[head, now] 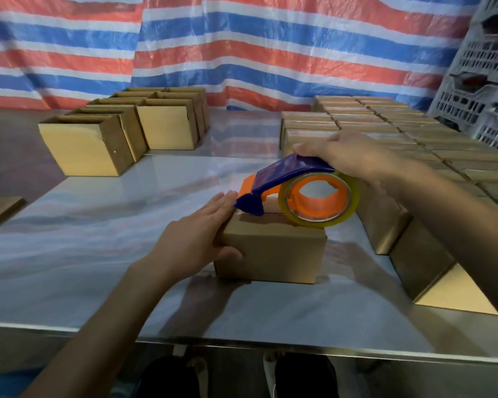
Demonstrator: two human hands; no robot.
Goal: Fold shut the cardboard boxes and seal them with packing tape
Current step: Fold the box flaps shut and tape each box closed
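Small brown cardboard box (270, 251), flaps closed, at the middle of the grey desk (98, 225). Your left hand (197, 242) steadies its left side, fingers spread flat; your right hand (339, 156) wraps the blue-and-orange tape dispenser (296, 191) (blade at the far edge). Press down, draw along the seam.

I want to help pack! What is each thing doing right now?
Box in front: flaps folded shut, steadied by the left hand.
Tape dispenser: gripped by the right hand, resting on the box top.
Far-left boxes: tops open.
Boxes on the right: closed.
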